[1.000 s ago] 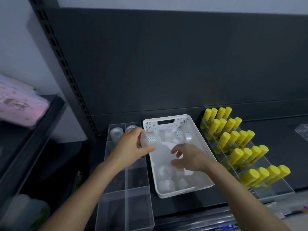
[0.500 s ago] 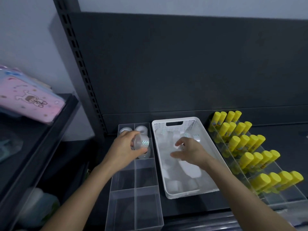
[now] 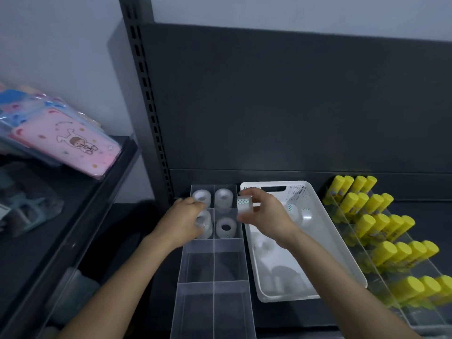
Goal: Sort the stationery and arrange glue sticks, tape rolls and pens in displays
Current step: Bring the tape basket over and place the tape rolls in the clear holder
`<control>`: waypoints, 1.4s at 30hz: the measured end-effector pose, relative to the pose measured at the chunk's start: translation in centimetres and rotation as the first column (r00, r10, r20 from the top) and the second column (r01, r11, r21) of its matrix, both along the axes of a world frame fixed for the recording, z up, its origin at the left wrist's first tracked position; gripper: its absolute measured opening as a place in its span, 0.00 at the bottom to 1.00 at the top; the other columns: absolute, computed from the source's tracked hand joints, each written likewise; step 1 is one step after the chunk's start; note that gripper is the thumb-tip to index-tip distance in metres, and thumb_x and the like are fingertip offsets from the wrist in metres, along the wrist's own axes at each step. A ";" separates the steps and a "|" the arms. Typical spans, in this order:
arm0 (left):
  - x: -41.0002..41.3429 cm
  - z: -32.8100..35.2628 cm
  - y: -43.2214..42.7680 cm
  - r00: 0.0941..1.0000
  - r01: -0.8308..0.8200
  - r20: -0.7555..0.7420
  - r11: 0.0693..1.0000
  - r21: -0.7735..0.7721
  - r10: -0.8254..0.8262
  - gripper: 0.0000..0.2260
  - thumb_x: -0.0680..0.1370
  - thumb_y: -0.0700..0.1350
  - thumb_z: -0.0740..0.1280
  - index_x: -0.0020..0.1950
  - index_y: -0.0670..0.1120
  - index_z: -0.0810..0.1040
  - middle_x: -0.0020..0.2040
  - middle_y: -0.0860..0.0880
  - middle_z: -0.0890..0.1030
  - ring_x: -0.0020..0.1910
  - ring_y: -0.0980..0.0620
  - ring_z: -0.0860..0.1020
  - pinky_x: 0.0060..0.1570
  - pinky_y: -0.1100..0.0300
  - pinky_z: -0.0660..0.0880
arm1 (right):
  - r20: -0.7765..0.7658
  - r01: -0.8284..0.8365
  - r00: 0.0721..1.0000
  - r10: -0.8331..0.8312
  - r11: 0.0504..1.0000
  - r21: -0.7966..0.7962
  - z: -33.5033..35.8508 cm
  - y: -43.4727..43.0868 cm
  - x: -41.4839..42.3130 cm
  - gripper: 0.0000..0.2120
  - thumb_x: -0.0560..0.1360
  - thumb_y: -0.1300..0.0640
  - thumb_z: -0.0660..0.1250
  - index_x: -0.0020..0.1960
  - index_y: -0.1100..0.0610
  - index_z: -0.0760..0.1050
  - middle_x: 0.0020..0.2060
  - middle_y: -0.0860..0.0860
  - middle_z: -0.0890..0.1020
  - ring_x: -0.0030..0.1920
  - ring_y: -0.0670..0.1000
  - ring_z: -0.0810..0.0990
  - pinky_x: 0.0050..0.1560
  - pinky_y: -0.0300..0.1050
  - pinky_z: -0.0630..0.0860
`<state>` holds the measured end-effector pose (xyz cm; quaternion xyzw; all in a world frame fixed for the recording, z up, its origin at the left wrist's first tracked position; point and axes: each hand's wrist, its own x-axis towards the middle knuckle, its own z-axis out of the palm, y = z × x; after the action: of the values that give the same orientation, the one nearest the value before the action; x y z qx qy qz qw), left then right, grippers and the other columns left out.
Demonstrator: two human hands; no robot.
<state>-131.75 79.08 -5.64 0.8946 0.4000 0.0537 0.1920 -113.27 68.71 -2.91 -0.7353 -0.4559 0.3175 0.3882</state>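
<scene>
A clear divided display tray point(image 3: 214, 270) stands on the dark shelf, with clear tape rolls point(image 3: 223, 197) in its far compartments. My left hand point(image 3: 182, 222) reaches into the second left compartment and is closed around a tape roll point(image 3: 204, 222) there. My right hand point(image 3: 267, 215) holds another clear tape roll point(image 3: 245, 204) with a green-dotted label above the tray's right side. To the right, a white perforated basket point(image 3: 342, 250) holds several more tape rolls. Yellow glue sticks point(image 3: 371, 221) lie in rows in a clear tiered rack.
A second shelf unit at the left carries pink and blue pouches point(image 3: 71, 145) in plastic wrap. A slotted shelf upright point(image 3: 149, 106) rises behind the tray. The tray's near compartments hold nothing.
My left hand has lowered its tape roll into the tray's second left compartment. My right hand has lifted a roll out of the basket and carried it left, over the tray.
</scene>
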 end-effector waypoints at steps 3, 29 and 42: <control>0.2 -0.6 0.1 0.999 0.039 0.019 0.999 0.008 -0.039 0.13 0.73 0.40 0.66 0.57 0.47 0.77 0.59 0.51 0.72 0.60 0.47 0.69 0.58 0.56 0.70 | 0.169 -0.051 0.984 0.052 0.999 -0.011 -0.2 0.8 -0.2 0.24 0.68 0.61 0.71 0.62 0.49 0.73 0.54 0.51 0.76 0.51 0.53 0.79 0.46 0.46 0.79; 4.7 1.5 -4.9 0.920 0.194 0.321 0.974 0.117 -0.222 0.14 0.76 0.43 0.69 0.61 0.46 0.79 0.59 0.51 0.76 0.59 0.53 0.73 0.58 0.61 0.69 | 0.565 -0.045 0.817 0.118 0.989 -0.141 0.0 -2.5 5.5 0.20 0.73 0.58 0.70 0.63 0.57 0.75 0.60 0.54 0.78 0.57 0.52 0.77 0.54 0.40 0.69; 14.0 0.2 -7.7 0.736 0.542 -0.532 0.835 0.092 -0.419 0.09 0.75 0.42 0.66 0.54 0.44 0.75 0.53 0.45 0.78 0.49 0.43 0.78 0.37 0.56 0.67 | 0.041 -0.250 0.924 0.381 0.681 -0.689 -1.7 -9.3 7.3 0.21 0.69 0.47 0.69 0.46 0.67 0.78 0.35 0.55 0.76 0.35 0.51 0.74 0.37 0.43 0.74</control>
<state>-117.76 71.42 -5.45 0.9673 0.1791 -0.1788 -0.0184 -105.93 59.41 -4.58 -0.7605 -0.4640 0.4542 -0.0071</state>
